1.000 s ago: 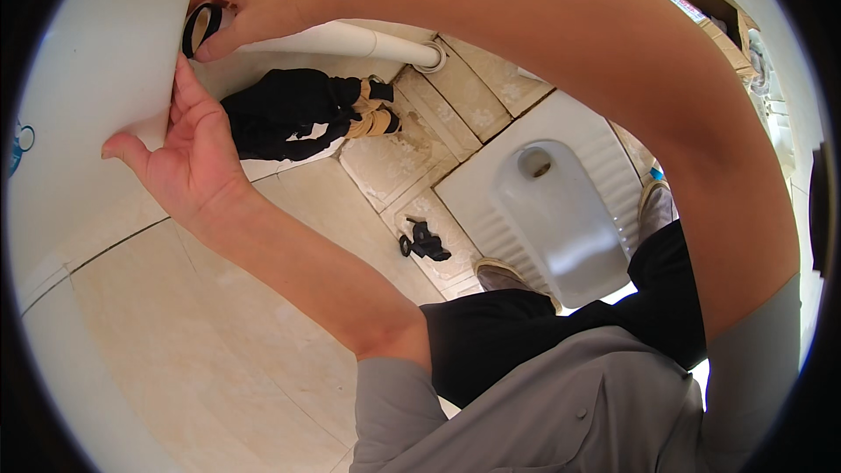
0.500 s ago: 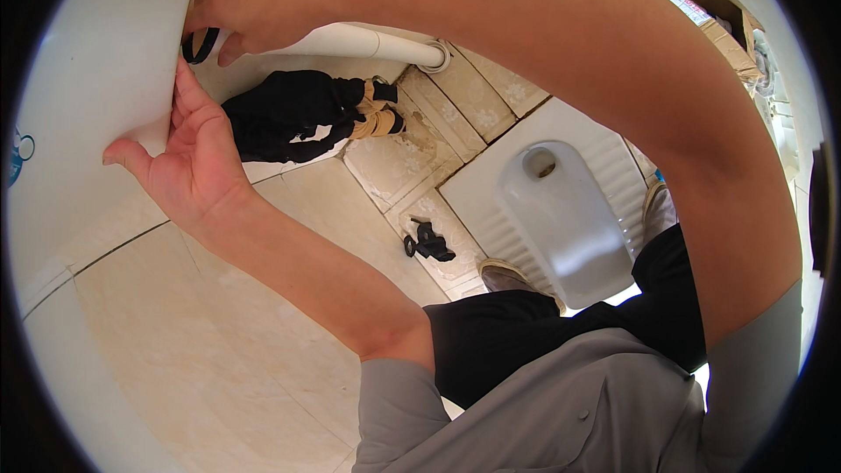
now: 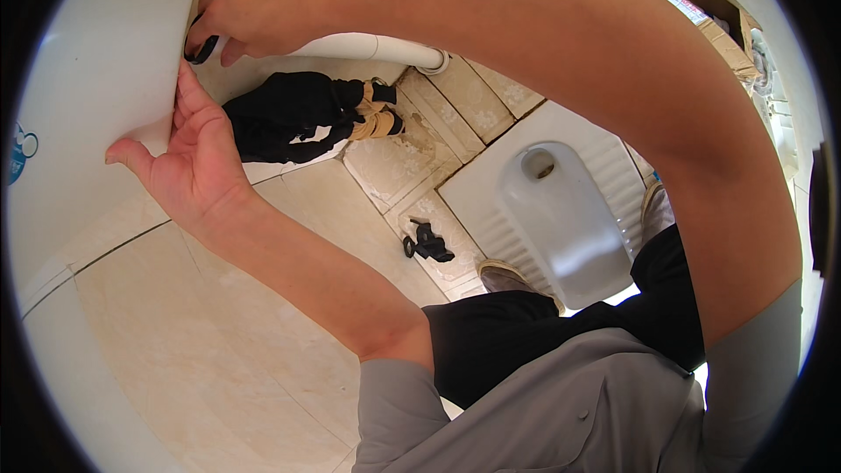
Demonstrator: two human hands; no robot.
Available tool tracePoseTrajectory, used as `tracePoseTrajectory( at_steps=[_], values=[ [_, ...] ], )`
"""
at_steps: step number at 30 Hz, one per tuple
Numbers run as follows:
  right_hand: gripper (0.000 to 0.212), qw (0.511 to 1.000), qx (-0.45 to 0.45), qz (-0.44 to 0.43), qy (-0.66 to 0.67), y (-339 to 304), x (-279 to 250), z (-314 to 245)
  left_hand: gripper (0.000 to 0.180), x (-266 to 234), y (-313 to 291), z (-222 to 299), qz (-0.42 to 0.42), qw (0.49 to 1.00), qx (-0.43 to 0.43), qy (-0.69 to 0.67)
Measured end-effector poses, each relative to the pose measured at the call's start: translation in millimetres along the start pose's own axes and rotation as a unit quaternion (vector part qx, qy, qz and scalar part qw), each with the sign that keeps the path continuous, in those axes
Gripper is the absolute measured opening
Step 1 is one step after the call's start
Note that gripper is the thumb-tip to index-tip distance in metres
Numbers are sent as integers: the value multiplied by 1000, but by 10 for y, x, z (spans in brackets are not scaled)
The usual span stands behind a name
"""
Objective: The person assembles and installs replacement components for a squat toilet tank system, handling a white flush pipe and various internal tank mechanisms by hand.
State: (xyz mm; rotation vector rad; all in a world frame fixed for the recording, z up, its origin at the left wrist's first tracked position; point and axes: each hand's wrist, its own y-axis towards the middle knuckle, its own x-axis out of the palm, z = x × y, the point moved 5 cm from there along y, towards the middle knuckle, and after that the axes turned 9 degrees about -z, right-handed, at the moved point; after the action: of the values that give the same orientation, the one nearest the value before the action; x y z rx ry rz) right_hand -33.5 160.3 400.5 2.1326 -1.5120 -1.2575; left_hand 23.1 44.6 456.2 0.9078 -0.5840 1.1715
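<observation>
My left hand (image 3: 198, 149) is open against the edge of a large white smooth-sided body (image 3: 96, 61). Its fingertips reach behind that edge, partly out of sight, while the thumb stretches out along the front. Just above it, my right hand (image 3: 250, 17) comes across from the right with its fingers curled round a black loop-shaped thing (image 3: 207, 51). What the loop belongs to is hidden by the fingers and the white edge. Below the right hand lies a black bag (image 3: 285, 109) with tan parts at its end.
A white pipe (image 3: 350, 46) runs to a collar at the tiled floor (image 3: 219, 298). A squat toilet (image 3: 565, 219) is set between my shoes. Small black objects (image 3: 429, 243) lie beside it. An opened cardboard box (image 3: 714, 31) stands at the upper right.
My right hand's fingers have shifted slightly, with a finger now showing over the black loop, which has tilted a little. My left hand has barely moved.
</observation>
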Motion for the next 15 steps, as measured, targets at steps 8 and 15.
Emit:
tracePoseTrajectory(
  at_steps=[8, 15],
  values=[
    [49, 993, 81, -80, 39, 11, 6, -97, 74, -26, 19, 23, -9, 1000, -8, -18],
    [44, 985, -19, -62, -160, 52, -60, -145, 72, -28, 38, 3, -14, 999, -22, -34]
  ],
)
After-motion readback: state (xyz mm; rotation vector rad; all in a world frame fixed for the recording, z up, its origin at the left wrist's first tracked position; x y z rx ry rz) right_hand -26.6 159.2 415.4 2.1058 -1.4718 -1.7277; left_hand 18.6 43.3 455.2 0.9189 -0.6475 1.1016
